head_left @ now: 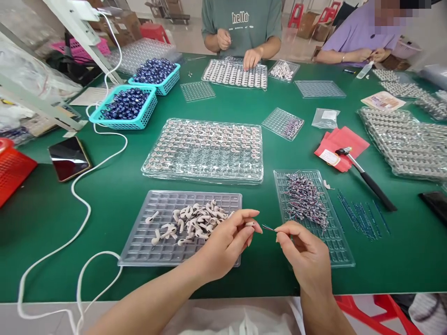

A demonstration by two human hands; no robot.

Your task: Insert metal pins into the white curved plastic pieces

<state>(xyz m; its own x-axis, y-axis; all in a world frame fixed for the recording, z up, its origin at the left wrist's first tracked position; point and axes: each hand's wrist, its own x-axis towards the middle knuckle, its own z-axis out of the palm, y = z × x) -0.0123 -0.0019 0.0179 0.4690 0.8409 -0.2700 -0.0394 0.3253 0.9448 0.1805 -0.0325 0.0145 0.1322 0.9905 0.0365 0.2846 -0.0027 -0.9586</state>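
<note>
My left hand (230, 242) is closed around a small white earbud shell (250, 224), mostly covered by the fingers. Between thumb and forefinger, my right hand (304, 251) pinches a few thin coloured wires (268, 227), whose ends point toward the shell. A small gap separates the wires from the left fingers. Under and beyond my left hand is a grey plastic tray (136, 251) with a heap of white earbud shells (199, 218). Beside my right hand lies a clear tray (340, 246) holding a tangle of small wired parts (305, 200).
A large clear tray (220, 163) of round parts sits mid-table. Blue baskets (146, 118) hold dark shiny pieces. A white cable (89, 209) and phone (70, 158) lie left. A hammer (370, 184) rests right on red packets (352, 139). Two people (240, 32) work opposite.
</note>
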